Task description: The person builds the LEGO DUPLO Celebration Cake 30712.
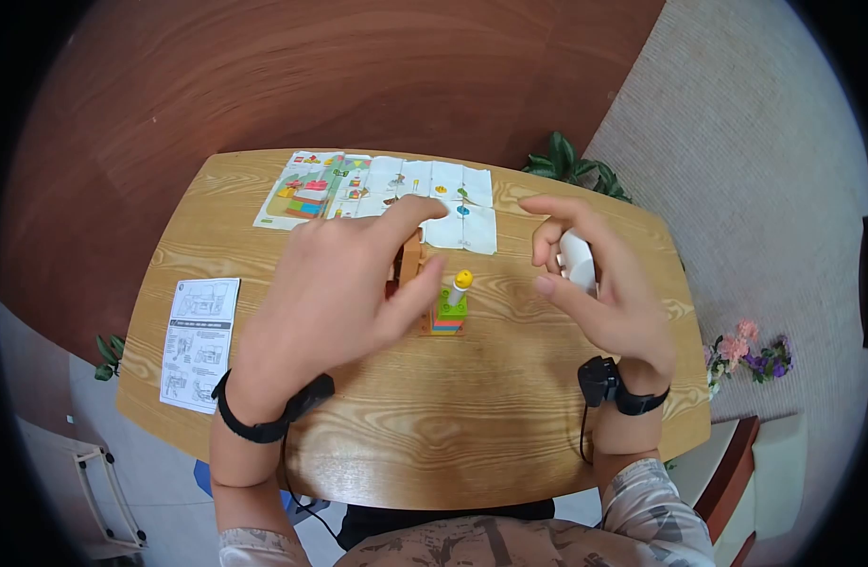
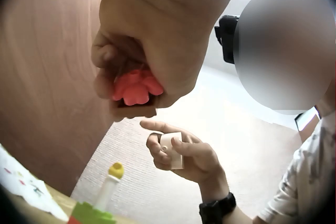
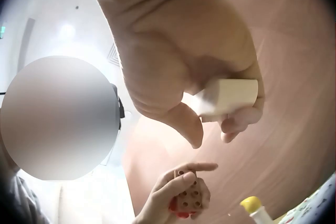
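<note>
My left hand [image 1: 330,283] is raised over the table and grips an orange-brown studded brick [image 1: 411,260]. Under its fingers in the left wrist view a red, petal-edged piece [image 2: 137,88] shows together with that brick; the palm hides the rest. A white toy brick [image 1: 576,260] with a curved side is held in the curled fingers of my right hand [image 1: 623,293], its index finger stretched out toward the left. Between the hands, on the table, stands a small stack of coloured bricks [image 1: 447,324], green on top, bearing a white candle piece with a yellow tip [image 1: 463,281].
An unfolded picture instruction sheet [image 1: 467,231] lies at the table's far side, partly behind my left hand. A black-and-white printed leaflet [image 1: 199,331] lies at the left edge. Beyond the wooden table [image 1: 529,416], flowers [image 1: 746,354] and a chair [image 1: 765,472] stand to the right.
</note>
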`<state>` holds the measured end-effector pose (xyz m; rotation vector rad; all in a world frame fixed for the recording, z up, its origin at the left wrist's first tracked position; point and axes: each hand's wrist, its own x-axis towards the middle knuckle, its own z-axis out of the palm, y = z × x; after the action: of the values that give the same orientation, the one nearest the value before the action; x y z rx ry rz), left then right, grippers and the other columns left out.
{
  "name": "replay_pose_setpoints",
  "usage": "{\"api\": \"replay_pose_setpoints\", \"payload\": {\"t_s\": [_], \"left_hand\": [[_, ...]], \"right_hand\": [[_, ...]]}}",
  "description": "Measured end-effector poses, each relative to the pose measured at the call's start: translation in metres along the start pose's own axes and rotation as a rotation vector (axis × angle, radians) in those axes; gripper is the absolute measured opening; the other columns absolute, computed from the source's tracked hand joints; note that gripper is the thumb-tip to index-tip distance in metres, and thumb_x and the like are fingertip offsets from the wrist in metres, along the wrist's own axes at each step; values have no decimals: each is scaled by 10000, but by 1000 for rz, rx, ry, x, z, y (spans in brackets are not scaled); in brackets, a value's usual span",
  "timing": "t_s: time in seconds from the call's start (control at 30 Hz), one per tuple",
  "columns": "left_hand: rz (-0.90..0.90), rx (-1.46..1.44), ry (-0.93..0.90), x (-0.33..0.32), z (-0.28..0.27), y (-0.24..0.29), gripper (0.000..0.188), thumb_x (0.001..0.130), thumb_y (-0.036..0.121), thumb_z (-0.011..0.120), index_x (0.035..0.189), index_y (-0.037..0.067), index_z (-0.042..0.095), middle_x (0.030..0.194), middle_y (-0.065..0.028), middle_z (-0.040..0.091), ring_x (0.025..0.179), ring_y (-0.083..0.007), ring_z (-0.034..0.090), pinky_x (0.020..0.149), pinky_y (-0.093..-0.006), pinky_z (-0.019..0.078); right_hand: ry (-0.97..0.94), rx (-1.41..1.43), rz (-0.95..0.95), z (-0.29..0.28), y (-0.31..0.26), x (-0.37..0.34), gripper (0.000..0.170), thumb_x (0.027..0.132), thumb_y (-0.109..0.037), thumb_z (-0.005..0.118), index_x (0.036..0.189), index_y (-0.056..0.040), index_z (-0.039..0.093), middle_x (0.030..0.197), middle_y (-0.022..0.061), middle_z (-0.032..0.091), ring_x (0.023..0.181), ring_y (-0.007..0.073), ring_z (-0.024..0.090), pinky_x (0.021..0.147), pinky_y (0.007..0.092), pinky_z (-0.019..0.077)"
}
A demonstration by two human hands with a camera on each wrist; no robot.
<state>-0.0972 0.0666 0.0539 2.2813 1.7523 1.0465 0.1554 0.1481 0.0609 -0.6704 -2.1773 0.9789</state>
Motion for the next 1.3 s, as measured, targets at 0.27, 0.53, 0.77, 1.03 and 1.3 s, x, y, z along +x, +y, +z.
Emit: {"api": "replay_pose_setpoints", "payload": {"t_s": [0.27,0.53,0.77,1.03,1.3], "left_hand": [[106,-444,-16,-15,6,28,710,811,127,841,1421,10,499,816,-82,708,680,-141,674,615,-253,498],[297,-573,233,-12,37,16,706,820,304,885,1354,54,498,737,-55,612,623,-175,628,584,-287,490],[152,-758,112,-19,48,27,707,830,299,874,1372,42,501,814,-82,656,707,-202,658,657,-311,521],[133,-856,138,-17,56,27,670,818,263,882,1346,23,546,897,-99,715,793,-193,715,712,-295,543],[20,-871,48,-18,42,31,499,767,226,908,1148,8,670,875,-95,733,788,-159,717,695,-283,535]], "right_hand": [[221,183,-324,39,-25,-16,844,951,-462,712,1521,37,340,1352,244,576,1150,298,654,974,384,522],[161,329,-512,54,-19,-14,728,1026,-277,630,1543,48,234,1562,291,364,1467,398,400,1191,496,351],[206,142,-646,63,-2,-6,644,1070,-419,495,1497,13,284,1517,315,398,1430,419,431,1187,517,343],[228,71,-573,62,-6,-9,523,1094,-422,428,1341,35,487,1502,318,435,1385,429,475,1142,501,377],[248,-21,-550,66,-5,-10,549,1106,-434,366,1314,44,537,1485,316,465,1341,417,521,1109,485,408]]}}
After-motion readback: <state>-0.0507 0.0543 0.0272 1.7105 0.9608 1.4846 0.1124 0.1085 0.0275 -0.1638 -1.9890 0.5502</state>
